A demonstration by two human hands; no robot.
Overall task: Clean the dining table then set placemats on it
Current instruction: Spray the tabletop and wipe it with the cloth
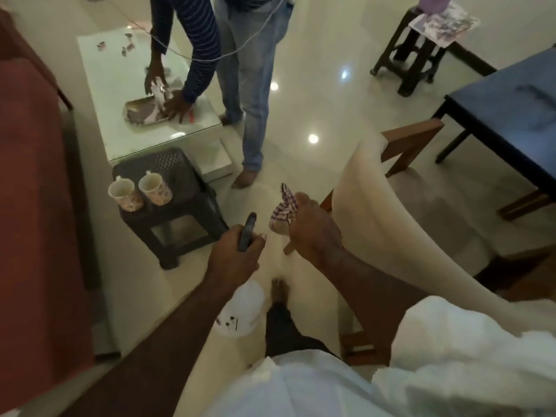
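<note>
The left hand (234, 254) is near and low in the middle, with its fingers curled tight round the dark top of a white plastic spray bottle (243, 308). The bottle hangs down under the hand. Just to the right, the right hand (313, 233) holds a bunched-up pink and white checked cloth (284, 206), and the cloth sticks out past the fingers. This hand is right beside the cream back of a wooden chair (376, 206), but I cannot tell if it touches it. The blue counter with dark legs (511, 109) stands to the right, past the chair, well apart from both hands. To the left is a dark plastic stool (180, 188) with two flowery cups (122, 191) standing side by side on it. Behind the stool is a low white counter (120, 64). Another person in a striped top and blue jeans (252, 70) bends over it with both hands at a shiny metal tray (141, 112). Far off on the right, a second dark stool (406, 55) holds some printed sheets. The floor (316, 100) is pale and shiny.
</note>
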